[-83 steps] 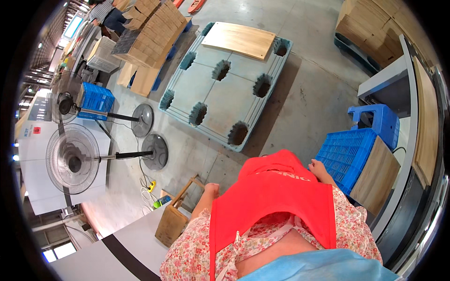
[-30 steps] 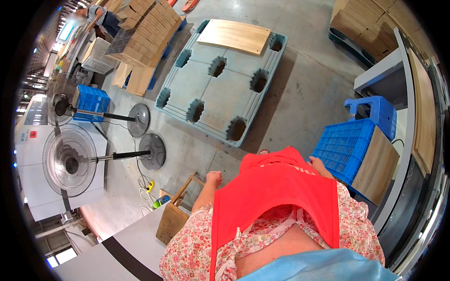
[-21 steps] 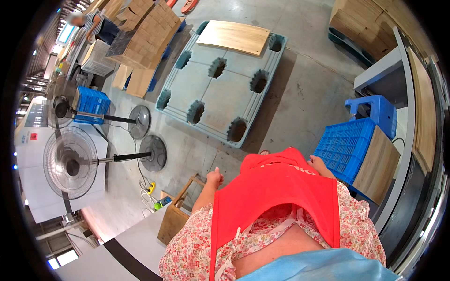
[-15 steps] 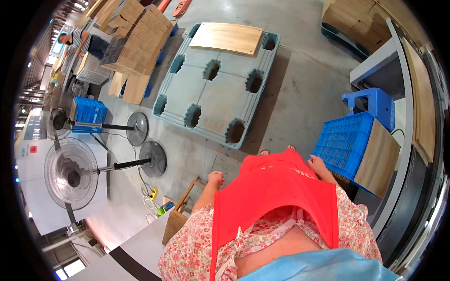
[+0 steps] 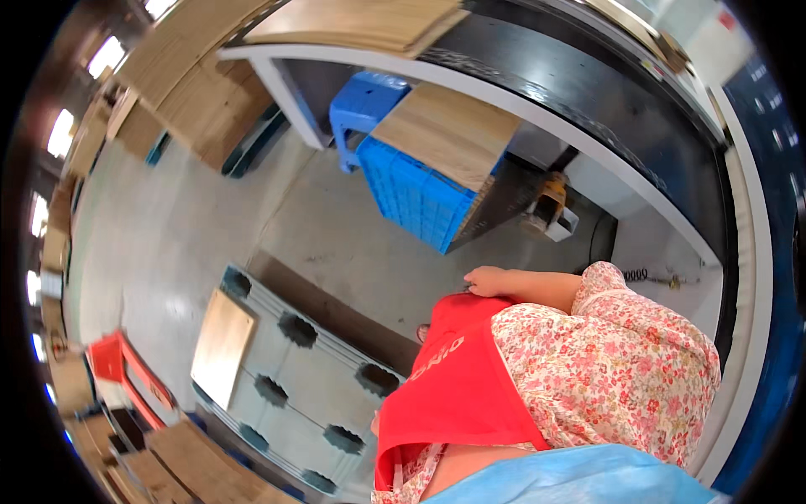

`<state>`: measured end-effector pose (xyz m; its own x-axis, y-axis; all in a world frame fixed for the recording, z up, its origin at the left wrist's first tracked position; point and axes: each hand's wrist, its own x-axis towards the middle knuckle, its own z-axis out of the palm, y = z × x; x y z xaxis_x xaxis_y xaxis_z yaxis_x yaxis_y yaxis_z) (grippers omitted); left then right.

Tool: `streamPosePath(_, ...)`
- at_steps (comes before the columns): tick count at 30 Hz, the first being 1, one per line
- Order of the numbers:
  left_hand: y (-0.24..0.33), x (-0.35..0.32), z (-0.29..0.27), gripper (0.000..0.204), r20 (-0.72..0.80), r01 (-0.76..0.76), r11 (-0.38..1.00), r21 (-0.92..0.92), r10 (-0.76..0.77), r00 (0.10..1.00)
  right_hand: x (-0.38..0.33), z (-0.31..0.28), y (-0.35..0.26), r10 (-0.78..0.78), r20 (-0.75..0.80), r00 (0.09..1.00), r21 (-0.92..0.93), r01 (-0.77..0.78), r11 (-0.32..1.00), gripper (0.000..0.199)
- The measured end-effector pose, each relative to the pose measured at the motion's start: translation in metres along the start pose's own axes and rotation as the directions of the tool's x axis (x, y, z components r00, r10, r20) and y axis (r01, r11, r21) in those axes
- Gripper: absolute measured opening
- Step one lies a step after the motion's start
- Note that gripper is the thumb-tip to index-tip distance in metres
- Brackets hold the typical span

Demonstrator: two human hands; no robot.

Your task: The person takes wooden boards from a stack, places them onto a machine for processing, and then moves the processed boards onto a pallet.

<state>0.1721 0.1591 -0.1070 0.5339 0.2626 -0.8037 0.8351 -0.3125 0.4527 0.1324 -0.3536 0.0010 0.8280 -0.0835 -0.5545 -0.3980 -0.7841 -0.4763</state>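
My right hand (image 5: 485, 281) hangs beside the red apron (image 5: 457, 353), fingers curled in, with nothing seen in them. Nearest to it is a blue plastic crate (image 5: 416, 197) with a wood-grain board (image 5: 449, 134) along its top side; the hand is apart from both. Only a sliver of my left hand (image 5: 375, 422) shows at the apron's left edge, and its fingers are hidden. Past it lies a grey-green plastic pallet (image 5: 290, 382) with dark holes. A pale wooden panel (image 5: 222, 349) rests at the pallet's far end.
A long workbench (image 5: 579, 76) curves across the far right, bearing wood boards (image 5: 353, 21). Under it are a blue stool (image 5: 361, 109) and a small yellow-brown container (image 5: 550, 197). Board stacks (image 5: 193, 92) and a red pallet jack (image 5: 130, 370) stand at the left.
My view has swung to the right, toward the workbench. The pallet has shifted to the lower left, and the fans have left the picture. My left hand is now mostly hidden.
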Motion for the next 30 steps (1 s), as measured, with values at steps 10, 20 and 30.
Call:
streamPosePath(10, 0.103, 0.009, 0.064, 0.056, 0.079, -0.193, 0.971, 0.141, 0.183, 0.98, -0.053, -0.07, 0.003, -0.087, -0.408, 0.909, 0.141, 0.157, 0.978, 0.035)
streamPosePath(20, 0.119, -0.054, 0.22, 0.046, 0.125, -0.32, 0.924, 0.211, 0.3, 0.946, -0.174, -0.249, 0.115, -0.174, -0.971, 0.165, -0.134, 0.228, 0.964, 0.019)
streamPosePath(30, 0.152, -0.112, 0.327, 0.031, 0.385, -0.545, 0.824, 0.152, 0.459, 0.801, -0.189, -0.284, 0.204, -0.176, -0.982, 0.069, -0.172, 0.068, 0.983, 0.018)
